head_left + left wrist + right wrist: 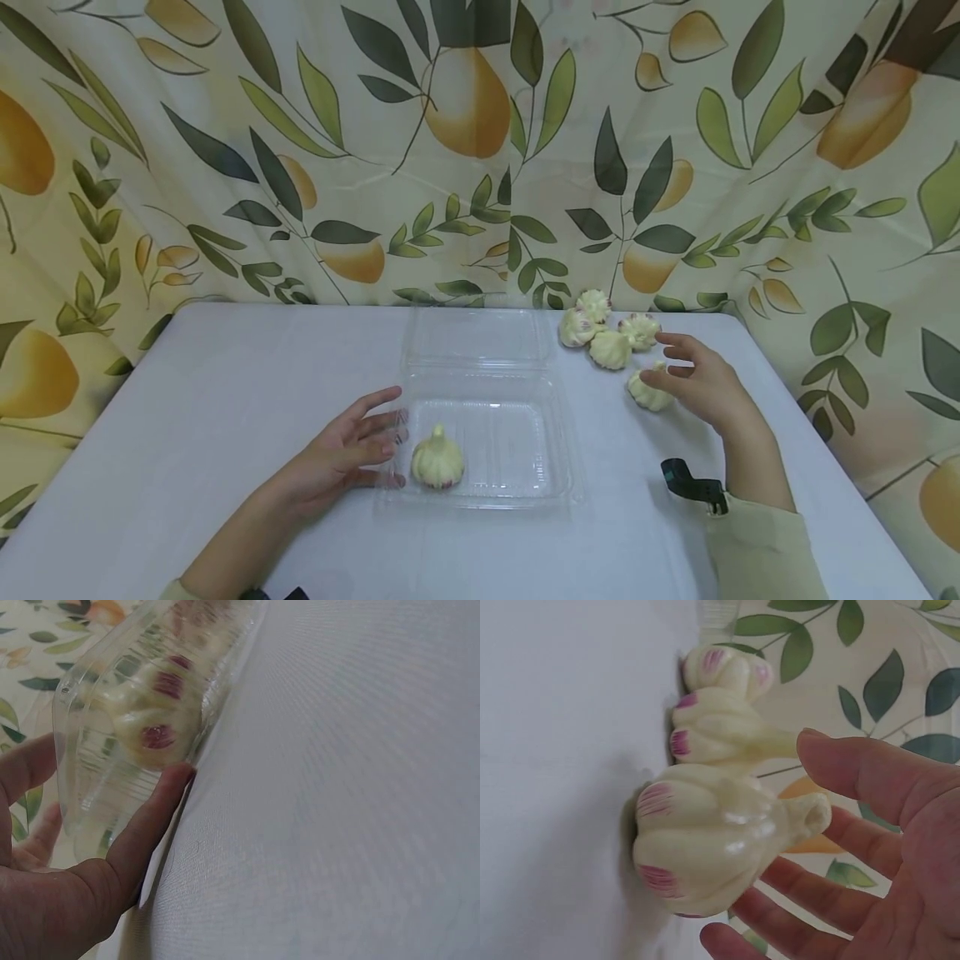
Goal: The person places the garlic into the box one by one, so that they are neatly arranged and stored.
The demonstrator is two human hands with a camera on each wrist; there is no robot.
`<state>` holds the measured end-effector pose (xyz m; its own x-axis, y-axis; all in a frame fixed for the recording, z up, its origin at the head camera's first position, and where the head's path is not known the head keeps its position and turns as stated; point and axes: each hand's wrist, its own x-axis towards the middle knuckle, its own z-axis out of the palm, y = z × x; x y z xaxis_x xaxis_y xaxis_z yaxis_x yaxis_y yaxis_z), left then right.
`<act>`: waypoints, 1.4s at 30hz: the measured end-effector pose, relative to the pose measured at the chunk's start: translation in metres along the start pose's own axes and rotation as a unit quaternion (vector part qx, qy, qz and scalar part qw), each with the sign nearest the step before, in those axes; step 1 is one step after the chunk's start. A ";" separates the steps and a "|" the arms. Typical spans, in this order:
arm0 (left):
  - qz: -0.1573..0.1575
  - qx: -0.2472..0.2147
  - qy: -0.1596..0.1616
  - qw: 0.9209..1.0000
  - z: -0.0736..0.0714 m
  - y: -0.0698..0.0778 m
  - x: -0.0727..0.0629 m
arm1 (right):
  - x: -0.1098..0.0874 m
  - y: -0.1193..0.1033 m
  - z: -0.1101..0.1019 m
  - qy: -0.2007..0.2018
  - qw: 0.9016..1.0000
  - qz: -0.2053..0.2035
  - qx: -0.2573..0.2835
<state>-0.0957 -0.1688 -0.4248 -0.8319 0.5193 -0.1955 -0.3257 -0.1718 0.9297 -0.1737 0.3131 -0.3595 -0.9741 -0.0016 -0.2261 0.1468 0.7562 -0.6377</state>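
A clear plastic clamshell box (495, 442) lies with its lid (480, 337) folded back on the white table. One garlic bulb (438, 460) sits inside at the left, its stem pointing away. My left hand (345, 454) rests its loosely spread fingers along the box's left wall; in the left wrist view the thumb (154, 825) touches the wall low down. To the right, my right hand (708, 383) hovers by the nearest loose garlic bulb (649, 390). In the right wrist view its spread fingers (870, 840) surround the stem of that white, purple-streaked bulb (705, 840) without closing on it.
Several more garlic bulbs (609, 348) cluster at the table's back right, beyond the nearest one. A curtain (300, 167) printed with fruit and leaves hangs behind the white table (247, 375). A black camera mount (693, 485) sits on the right wrist.
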 end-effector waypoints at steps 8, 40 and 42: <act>-0.002 -0.001 -0.001 1.000 0.001 0.000 0.000 | 0.005 0.009 0.006 -0.016 1.000 0.012 -0.005; -0.005 -0.002 0.004 1.000 0.001 -0.002 0.001 | 0.007 0.005 0.012 0.006 0.999 -0.003 -0.035; -0.007 -0.003 0.008 1.000 0.001 -0.002 0.000 | 0.005 0.001 0.012 0.010 0.999 -0.009 -0.032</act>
<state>-0.0949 -0.1677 -0.4261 -0.8341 0.5085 -0.2138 -0.3405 -0.1696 0.9248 -0.1765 0.3055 -0.3703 -0.9797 -0.0030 -0.2003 0.1188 0.7967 -0.5926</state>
